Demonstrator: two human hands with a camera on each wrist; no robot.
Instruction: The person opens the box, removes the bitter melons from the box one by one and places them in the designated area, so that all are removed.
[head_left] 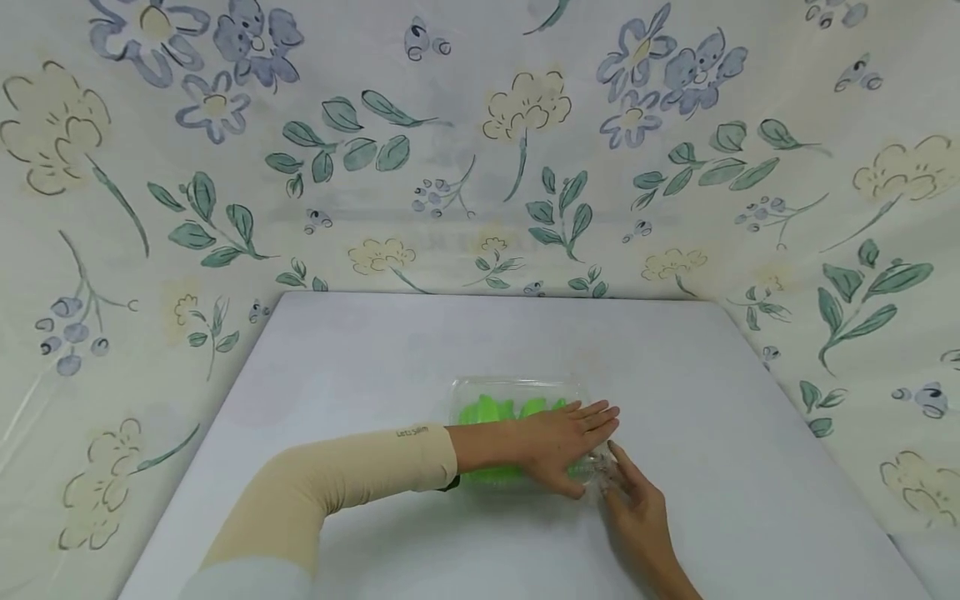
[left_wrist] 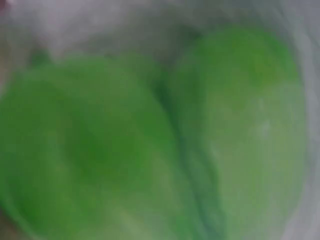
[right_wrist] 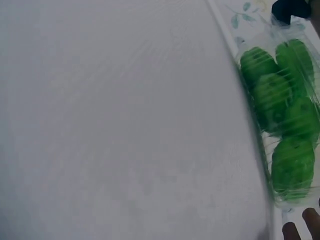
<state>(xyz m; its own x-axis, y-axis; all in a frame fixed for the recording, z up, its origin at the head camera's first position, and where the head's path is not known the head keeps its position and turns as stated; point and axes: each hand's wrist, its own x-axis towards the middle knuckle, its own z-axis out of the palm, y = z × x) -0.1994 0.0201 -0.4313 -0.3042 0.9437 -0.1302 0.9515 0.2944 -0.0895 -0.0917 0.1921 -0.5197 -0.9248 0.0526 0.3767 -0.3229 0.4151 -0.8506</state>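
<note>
A clear plastic box (head_left: 517, 385) lies on the white table with several rounded, oblong bright-green fruits or vegetables (head_left: 487, 410) inside. My left hand (head_left: 566, 442) reaches across from the left, spread flat over the box's right part with its fingers straight. At the box's right end, my right hand (head_left: 641, 508) pinches the plastic edge between thumb and fingers. In the right wrist view the green pieces (right_wrist: 292, 167) show through the ribbed plastic, and dark fingertips (right_wrist: 311, 222) sit close to its lower end. Two green pieces (left_wrist: 240, 140) fill the blurred left wrist view.
The white table (head_left: 360, 350) spreads around the box on all sides. Behind it and along both sides hangs a flower-printed cloth (head_left: 465, 167). A beige sleeve (head_left: 360, 471) covers my left forearm, which crosses over the box's front left part.
</note>
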